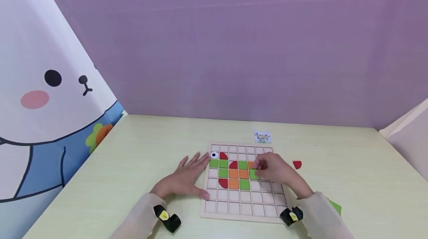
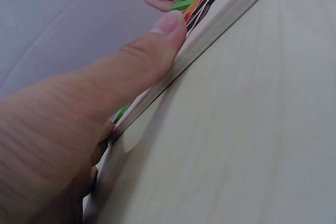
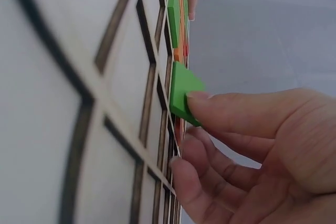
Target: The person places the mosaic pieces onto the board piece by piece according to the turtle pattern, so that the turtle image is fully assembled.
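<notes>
A pale wooden grid board lies on the table, partly filled with green, orange and red tiles and a white eye tile. My left hand rests along the board's left side, fingers spread, its thumb against the edge. Over the board's right half, my right hand pinches a green square tile. That tile is tilted at its cell, next to an orange tile. The right wrist view shows the thumb on the tile's face; the fingertips behind it are partly hidden.
A small picture card lies behind the board. To its right is a loose red rounded piece. Another green piece shows partly from behind the right sleeve. A purple partition stands at the table's back edge.
</notes>
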A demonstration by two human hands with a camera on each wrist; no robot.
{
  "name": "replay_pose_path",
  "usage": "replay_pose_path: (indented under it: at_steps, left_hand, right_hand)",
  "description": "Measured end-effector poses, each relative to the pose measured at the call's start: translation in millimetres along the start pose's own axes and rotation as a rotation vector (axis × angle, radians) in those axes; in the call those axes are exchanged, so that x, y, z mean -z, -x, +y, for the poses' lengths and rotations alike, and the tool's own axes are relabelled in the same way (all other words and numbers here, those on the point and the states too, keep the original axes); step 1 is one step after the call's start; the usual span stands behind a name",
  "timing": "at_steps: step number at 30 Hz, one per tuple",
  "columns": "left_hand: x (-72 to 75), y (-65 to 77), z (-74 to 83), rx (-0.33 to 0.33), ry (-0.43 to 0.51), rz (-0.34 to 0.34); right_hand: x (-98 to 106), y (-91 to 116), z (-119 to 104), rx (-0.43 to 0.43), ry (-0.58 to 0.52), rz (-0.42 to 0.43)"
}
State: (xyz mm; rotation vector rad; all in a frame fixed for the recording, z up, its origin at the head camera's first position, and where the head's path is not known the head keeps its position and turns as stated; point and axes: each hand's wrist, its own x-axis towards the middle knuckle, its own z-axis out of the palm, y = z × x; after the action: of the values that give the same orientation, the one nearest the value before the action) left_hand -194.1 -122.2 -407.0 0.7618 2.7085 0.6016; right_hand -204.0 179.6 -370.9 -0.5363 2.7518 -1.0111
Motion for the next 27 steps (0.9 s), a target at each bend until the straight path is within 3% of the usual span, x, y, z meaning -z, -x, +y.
replay_pose_path:
  at_steps: [20,27]
  left_hand:
    - [1.0,0.7,0.0,-0.006,0.013,-0.001]
    - [0.8,0.3,1.0,-0.017,0.004,-0.004]
  right_hand:
    - [0.3,-0.7,-0.7,0.004,0.004,-0.015]
    - [2.8,-0.6,-3.5,-0.041,0.013,-0.025]
